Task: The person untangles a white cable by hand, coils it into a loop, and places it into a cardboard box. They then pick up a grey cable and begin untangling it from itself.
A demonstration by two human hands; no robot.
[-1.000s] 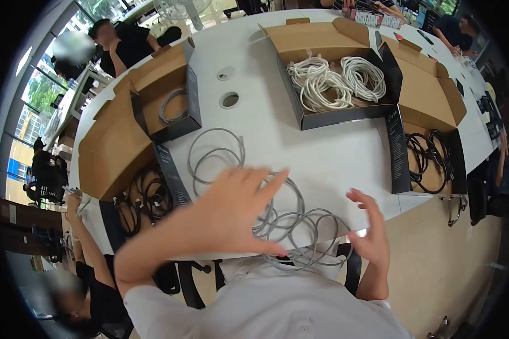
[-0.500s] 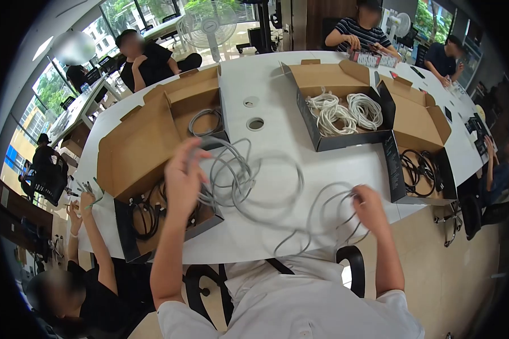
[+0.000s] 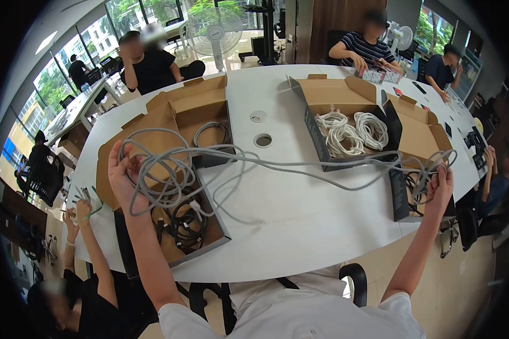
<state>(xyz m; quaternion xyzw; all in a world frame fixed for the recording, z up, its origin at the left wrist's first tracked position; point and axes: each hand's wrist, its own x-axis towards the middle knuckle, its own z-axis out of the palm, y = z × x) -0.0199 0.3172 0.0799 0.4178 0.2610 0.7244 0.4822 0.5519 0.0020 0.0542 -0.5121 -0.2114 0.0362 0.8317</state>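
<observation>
A long grey cable (image 3: pixel 316 165) stretches between my two hands above the white table. My left hand (image 3: pixel 125 172) is closed on its looser, tangled coil, over the near-left cardboard box; a light plug (image 3: pixel 195 207) dangles from that bundle. At the right, my right hand (image 3: pixel 439 185) grips a smaller bunch of loops of the same cable, in front of the box on the right edge. Several black cables (image 3: pixel 188 226) lie in the near-left box below my left hand. More black cable (image 3: pixel 414 182) shows in the right box, partly hidden by the loops.
White cable coils (image 3: pixel 350 134) fill an open box at the back right. One grey coil (image 3: pixel 211 134) lies in the far-left box. Two round holes, one open (image 3: pixel 263 140), pierce the tabletop. A co-worker's hands (image 3: pixel 79 212) hold thin items at the left edge. Other people sit around.
My hands have spread far apart, left hand leftward and right hand up and to the right. The grey cable, earlier loose over the table, is now drawn out between them.
</observation>
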